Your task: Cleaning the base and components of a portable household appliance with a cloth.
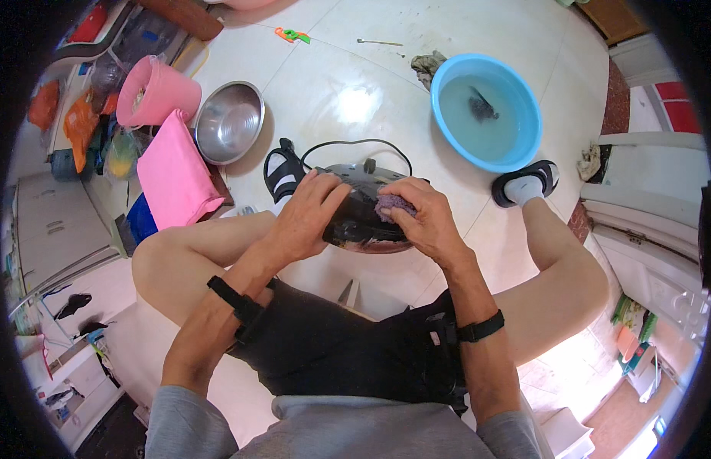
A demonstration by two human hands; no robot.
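A glossy black appliance with a black power cord [361, 142] stands tilted between the person's feet. My left hand [309, 212] grips its left side, fingers over the top edge. Pinched in my right hand [421, 215] is a bunched purple-grey cloth [394, 206], pressed against the front face of the black appliance [361, 209]. The lower rim of the appliance looks shiny and reflective. Its underside and back are hidden, so its exact kind cannot be told.
A blue basin [486, 160] of cloudy water with a dark object in it stands ahead right, a crumpled rag [427, 66] beside it. At left are a steel bowl [230, 122], a pink bucket [160, 94] and pink cloth [174, 172]. An orange-and-green tool [292, 35] lies farther off.
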